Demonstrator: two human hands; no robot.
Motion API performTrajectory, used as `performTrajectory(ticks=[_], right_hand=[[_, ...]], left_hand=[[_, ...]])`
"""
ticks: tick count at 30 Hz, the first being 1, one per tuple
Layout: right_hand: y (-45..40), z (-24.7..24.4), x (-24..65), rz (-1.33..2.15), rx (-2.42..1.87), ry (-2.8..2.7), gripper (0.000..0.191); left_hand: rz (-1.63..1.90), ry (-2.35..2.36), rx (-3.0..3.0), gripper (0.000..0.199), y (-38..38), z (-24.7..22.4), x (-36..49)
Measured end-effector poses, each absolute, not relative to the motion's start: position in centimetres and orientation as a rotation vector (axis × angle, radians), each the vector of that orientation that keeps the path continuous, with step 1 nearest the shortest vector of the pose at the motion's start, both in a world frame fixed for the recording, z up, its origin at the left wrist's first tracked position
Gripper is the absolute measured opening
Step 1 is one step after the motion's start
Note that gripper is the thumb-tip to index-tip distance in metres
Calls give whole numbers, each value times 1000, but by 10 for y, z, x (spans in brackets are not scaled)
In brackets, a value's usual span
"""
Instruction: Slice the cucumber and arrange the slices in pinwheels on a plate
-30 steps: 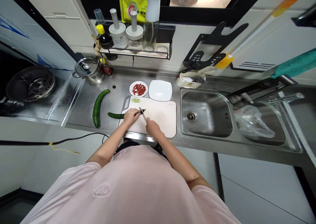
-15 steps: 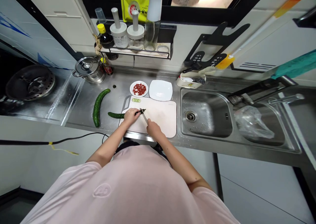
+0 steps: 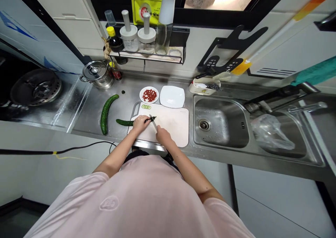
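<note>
On the white cutting board point(image 3: 173, 129), my left hand point(image 3: 141, 123) is closed over a cucumber point(image 3: 123, 122), whose left end sticks out past the board's edge. My right hand point(image 3: 163, 136) grips a kitchen knife point(image 3: 153, 123), its blade angled against the cucumber just right of my left fingers. Dark green cut bits point(image 3: 154, 118) lie beside the blade. Several pale cucumber slices point(image 3: 146, 107) overlap at the board's upper left. A second, whole cucumber point(image 3: 105, 113) rests on the steel counter to the left.
Behind the board stand a plate of chopped red pieces point(image 3: 149, 95) and a white square dish point(image 3: 172, 96). To the right is a steel sink point(image 3: 223, 122). A lidded pot point(image 3: 97, 75) and a wok point(image 3: 36, 87) are at left. A spice rack point(image 3: 149, 57) hangs above.
The whole view has shifted slightly. My hands, the knife and the cucumber keep nearly the same places on the board.
</note>
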State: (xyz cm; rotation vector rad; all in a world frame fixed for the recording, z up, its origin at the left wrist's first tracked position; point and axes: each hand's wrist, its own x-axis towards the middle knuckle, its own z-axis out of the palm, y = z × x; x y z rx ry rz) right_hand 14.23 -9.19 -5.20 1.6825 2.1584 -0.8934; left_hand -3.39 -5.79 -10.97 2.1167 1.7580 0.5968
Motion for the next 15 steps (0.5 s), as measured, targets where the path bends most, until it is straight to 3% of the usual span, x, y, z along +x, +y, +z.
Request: performTrajectory(ticks=[15], right_hand=[[-96, -53, 146, -902, 1655, 2127, 21]], left_hand=[[589, 1771, 2098, 18, -58, -109, -33]])
